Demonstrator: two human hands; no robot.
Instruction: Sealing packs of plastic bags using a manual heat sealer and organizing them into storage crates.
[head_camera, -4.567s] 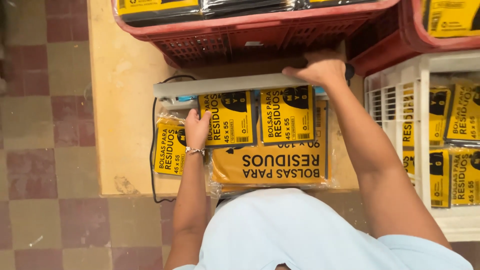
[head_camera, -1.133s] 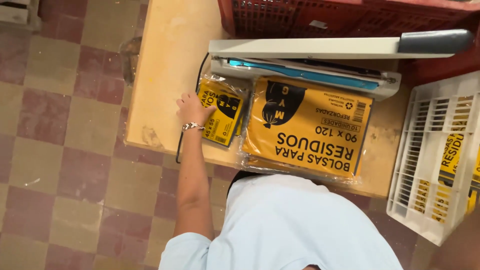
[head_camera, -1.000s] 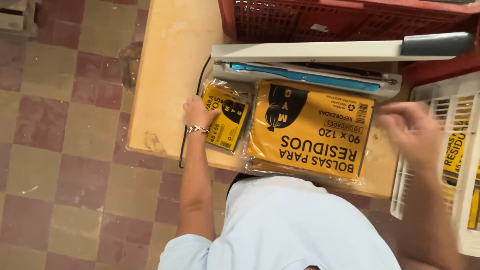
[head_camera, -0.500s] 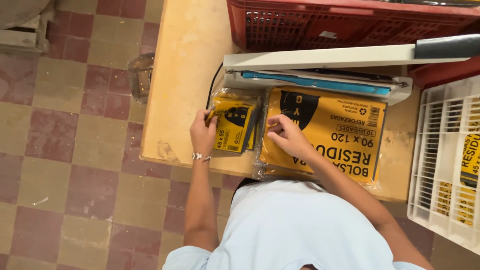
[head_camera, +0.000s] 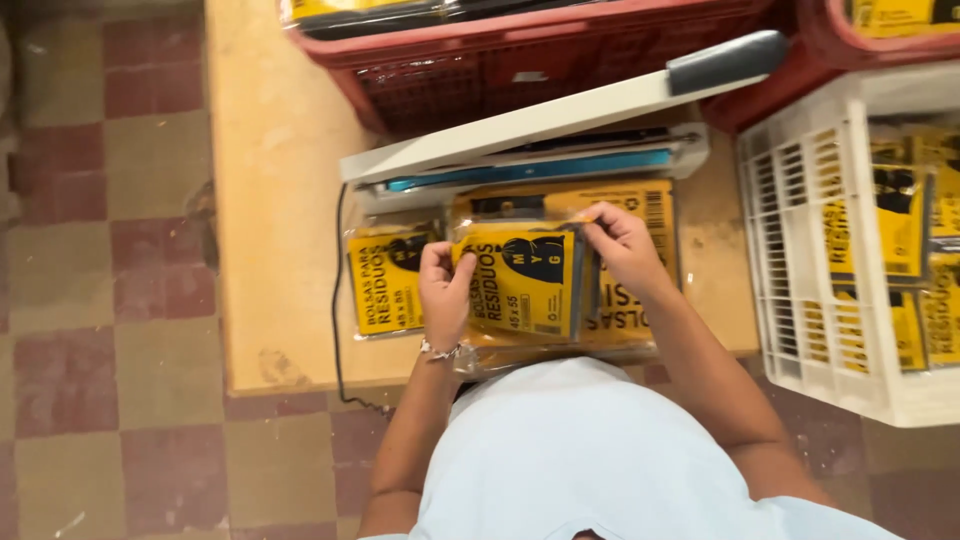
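I hold a small yellow and black packet of bags (head_camera: 525, 283) in clear plastic between both hands, over a larger yellow packet (head_camera: 625, 300) lying on the wooden table (head_camera: 275, 200). My left hand (head_camera: 445, 295) grips the small packet's left edge. My right hand (head_camera: 620, 240) pinches its upper right corner. Another small yellow packet (head_camera: 385, 282) lies flat just left of my left hand. A long heat sealer (head_camera: 540, 140) with its arm raised and a grey handle stands right behind the packets.
A red plastic crate (head_camera: 520, 50) sits behind the sealer. A white slatted crate (head_camera: 850, 250) with several yellow packets stands at the right. A black cable (head_camera: 337, 300) runs down the table's front. Checked floor tiles lie to the left.
My right hand came in from the right and both hands lifted a small packet from the stack at the left onto the large packet.
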